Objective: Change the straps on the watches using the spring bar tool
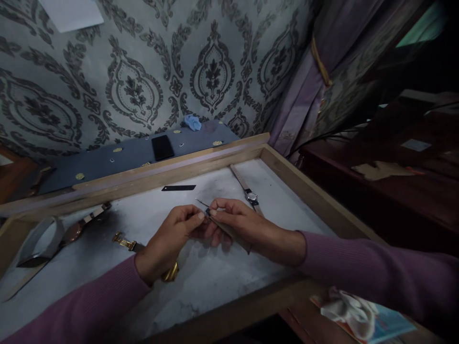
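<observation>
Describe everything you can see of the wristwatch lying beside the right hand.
The wristwatch has a small, round, silvery case with dark sections beside it. Its pale brownish strap, leather-looking, lies unfastened along the whitish floor of the wooden tray. The strap's near end disappears behind the right hand; any contact there is unclear. The dial is too small to read.

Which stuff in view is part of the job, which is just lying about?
Job:
- strap and thin pointed piece at the hands
- likely the silver-cased watch and gold clasp

Lying about, likely:
- black phone
- crumpled blue item

Can't tell: black strip.
</observation>
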`<state>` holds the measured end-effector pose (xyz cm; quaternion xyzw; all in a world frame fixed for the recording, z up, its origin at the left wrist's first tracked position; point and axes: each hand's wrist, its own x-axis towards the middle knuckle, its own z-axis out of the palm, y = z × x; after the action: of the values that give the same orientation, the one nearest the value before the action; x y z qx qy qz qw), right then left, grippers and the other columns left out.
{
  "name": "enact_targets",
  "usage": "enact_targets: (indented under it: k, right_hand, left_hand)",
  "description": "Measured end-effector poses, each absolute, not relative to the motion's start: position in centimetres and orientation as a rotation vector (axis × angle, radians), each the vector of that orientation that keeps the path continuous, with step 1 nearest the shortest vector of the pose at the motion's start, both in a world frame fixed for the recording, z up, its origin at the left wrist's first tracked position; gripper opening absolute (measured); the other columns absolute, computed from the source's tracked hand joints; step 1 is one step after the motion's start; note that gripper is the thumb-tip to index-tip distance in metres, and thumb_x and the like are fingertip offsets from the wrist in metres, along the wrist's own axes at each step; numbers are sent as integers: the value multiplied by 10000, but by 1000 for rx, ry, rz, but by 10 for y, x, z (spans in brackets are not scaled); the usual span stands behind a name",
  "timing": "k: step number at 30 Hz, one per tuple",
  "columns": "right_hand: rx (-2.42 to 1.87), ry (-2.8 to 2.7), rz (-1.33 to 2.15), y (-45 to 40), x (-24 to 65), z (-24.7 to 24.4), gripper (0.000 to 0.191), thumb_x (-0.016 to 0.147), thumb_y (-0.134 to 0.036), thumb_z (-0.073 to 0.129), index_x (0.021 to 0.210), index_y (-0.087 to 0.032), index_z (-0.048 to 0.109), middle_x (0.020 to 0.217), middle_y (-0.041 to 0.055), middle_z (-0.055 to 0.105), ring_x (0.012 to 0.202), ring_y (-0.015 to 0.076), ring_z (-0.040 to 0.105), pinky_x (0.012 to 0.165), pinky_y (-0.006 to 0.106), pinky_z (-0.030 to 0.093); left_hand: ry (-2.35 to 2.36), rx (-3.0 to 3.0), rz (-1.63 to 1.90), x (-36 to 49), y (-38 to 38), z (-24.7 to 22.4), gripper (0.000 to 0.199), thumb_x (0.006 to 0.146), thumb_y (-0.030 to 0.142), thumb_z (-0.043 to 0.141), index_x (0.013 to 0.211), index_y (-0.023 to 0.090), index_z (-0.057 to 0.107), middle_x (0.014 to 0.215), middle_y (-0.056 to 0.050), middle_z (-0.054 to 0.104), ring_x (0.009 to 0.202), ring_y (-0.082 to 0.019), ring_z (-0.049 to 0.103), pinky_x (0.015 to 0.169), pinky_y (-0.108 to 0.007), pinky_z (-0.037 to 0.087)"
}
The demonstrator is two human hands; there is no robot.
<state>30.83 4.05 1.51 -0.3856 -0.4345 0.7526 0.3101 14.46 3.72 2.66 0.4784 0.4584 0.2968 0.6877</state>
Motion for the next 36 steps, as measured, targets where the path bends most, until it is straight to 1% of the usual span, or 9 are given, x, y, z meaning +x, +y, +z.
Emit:
enact_targets:
  k: [3, 6, 14, 20, 25, 28, 32, 36]
  right_hand:
    - [-1052, -1194, 1956, 40, 307, 16, 172, 872, -288, 548, 796, -175, 443, 625, 18, 678, 482, 91, 630, 381, 139, 360]
    - [-1064, -1218, 1942, 40, 306, 16, 147, 890, -267, 518, 800, -176, 444, 621, 10, 676, 477, 87, 626, 380, 138, 353]
    - [-1069, -1233, 1932, 39, 306, 20, 144, 903, -248, 510, 795, -173, 452, 628, 21, 683, 481, 82, 629, 384, 130, 356]
    - [-1081, -1233, 1926, 38, 305, 21, 124, 902, -208, 484, 790, -172, 445, 608, 2, 674, 464, 82, 621, 376, 130, 346]
    - [-1059, -1156, 1988, 39, 307, 23, 123, 901, -195, 487, 787, -161, 455, 640, 35, 692, 494, 92, 641, 398, 132, 364]
    - [-1055, -1088, 2048, 40, 308, 24, 149, 930, -169, 431, 785, -157, 467, 637, 45, 696, 495, 99, 648, 393, 133, 367]
    - [-1037, -1014, 2078, 41, 307, 24, 264, 973, -142, 297, 835, -136, 522, 620, 49, 686, 482, 109, 653, 394, 148, 385]
    - [-1010, -957, 2120, 42, 307, 22, 292, 976, -142, 283, 856, -121, 549, 624, 63, 682, 523, 119, 666, 430, 159, 417]
  left_hand:
    - [1023, 1058, 670, 145, 36, 26, 256, 794, 360, 601, 717, 120, 558, 663, -29, 587, 599, -130, 560, 659, -287, 459]
    - [1035, 1046, 669, 145, 36, 26, 266, 796, 370, 611, 728, 117, 563, 673, -32, 594, 610, -136, 566, 673, -296, 463]
    - [1027, 1009, 681, 144, 34, 27, 253, 788, 361, 624, 726, 122, 566, 678, -29, 599, 628, -137, 570, 685, -298, 461]
    - [1037, 992, 705, 144, 33, 29, 226, 784, 328, 625, 711, 121, 574, 648, -13, 588, 603, -126, 562, 684, -289, 469]
    - [1042, 963, 718, 143, 31, 30, 227, 786, 329, 633, 720, 117, 584, 688, -23, 602, 642, -128, 573, 706, -292, 471]
    - [1038, 972, 709, 140, 32, 28, 245, 795, 351, 632, 724, 123, 579, 714, -35, 617, 669, -136, 581, 722, -299, 470]
    - [1041, 991, 687, 137, 34, 27, 252, 807, 360, 621, 742, 120, 578, 750, -54, 636, 689, -145, 593, 734, -309, 480]
    - [1060, 992, 673, 135, 35, 27, 251, 801, 355, 625, 749, 112, 591, 777, -63, 649, 705, -150, 606, 736, -306, 489]
